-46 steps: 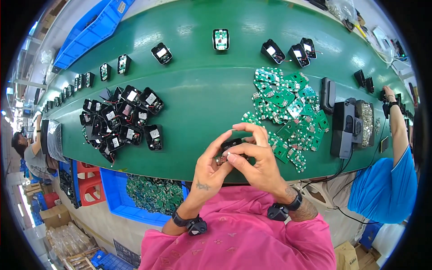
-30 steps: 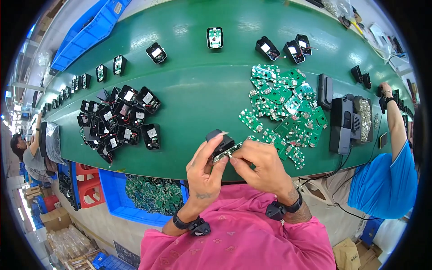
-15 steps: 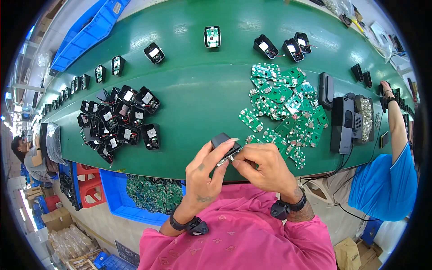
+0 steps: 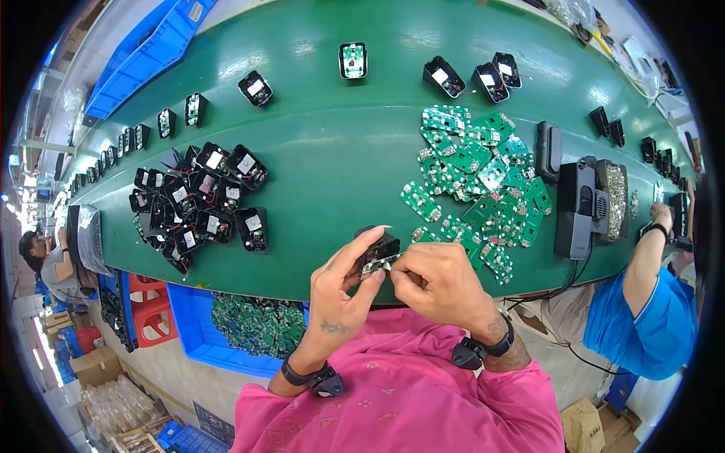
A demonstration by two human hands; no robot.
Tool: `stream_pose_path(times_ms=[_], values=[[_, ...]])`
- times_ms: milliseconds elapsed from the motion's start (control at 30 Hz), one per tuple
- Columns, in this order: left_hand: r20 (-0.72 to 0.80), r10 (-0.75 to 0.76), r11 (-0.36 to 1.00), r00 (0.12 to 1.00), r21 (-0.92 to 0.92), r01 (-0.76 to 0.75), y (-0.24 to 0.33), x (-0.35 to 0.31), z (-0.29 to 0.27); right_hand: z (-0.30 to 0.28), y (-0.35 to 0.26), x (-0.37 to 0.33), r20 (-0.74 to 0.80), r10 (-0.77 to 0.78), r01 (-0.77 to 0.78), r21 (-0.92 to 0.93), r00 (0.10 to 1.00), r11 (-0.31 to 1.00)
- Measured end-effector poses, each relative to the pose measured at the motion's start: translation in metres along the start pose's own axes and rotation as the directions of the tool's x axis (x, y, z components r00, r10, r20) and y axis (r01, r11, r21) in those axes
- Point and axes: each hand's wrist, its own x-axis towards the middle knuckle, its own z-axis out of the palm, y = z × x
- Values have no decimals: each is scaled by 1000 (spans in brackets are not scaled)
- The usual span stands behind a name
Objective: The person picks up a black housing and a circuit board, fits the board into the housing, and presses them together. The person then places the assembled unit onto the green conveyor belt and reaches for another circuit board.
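My left hand (image 4: 340, 294) grips a small black plastic housing (image 4: 382, 245) just above the near edge of the green belt (image 4: 332, 151). My right hand (image 4: 434, 283) pinches at the housing's lower side, its fingertips touching the left hand's; a small pale part shows between them. A heap of green circuit boards (image 4: 476, 181) lies just right of the hands. A pile of black housings with red wires (image 4: 200, 204) sits to the left.
Single housings (image 4: 353, 60) are spaced along the belt's far side. A black device (image 4: 578, 204) with a tray of small metal parts (image 4: 615, 192) stands at right, near a co-worker in blue (image 4: 642, 317). A blue bin of boards (image 4: 253, 325) sits below the belt.
The hands have stayed close together at the belt's near edge, turning the black housing slightly between the fingers. The single housings on the far side have drifted a little to the left.
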Motion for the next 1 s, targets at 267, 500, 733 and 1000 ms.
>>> stream_pose_path(times_ms=[267, 500, 733, 1000], values=[[-23, 139, 952, 990, 277, -127, 7, 0, 4, 1, -8, 0, 31, 128, -129, 56, 991, 990], [-95, 225, 897, 970, 409, -168, -6, -3, 7, 16, 2, -4, -7, 88, -87, 32, 996, 996], [-136, -156, 970, 978, -208, 126, 10, 3, -6, 10, -3, 1, -85, 299, -288, 126, 950, 949], [-84, 13, 992, 996, -124, -23, -8, 6, -9, 23, 4, -5, -90, 224, -172, 393, 970, 903]])
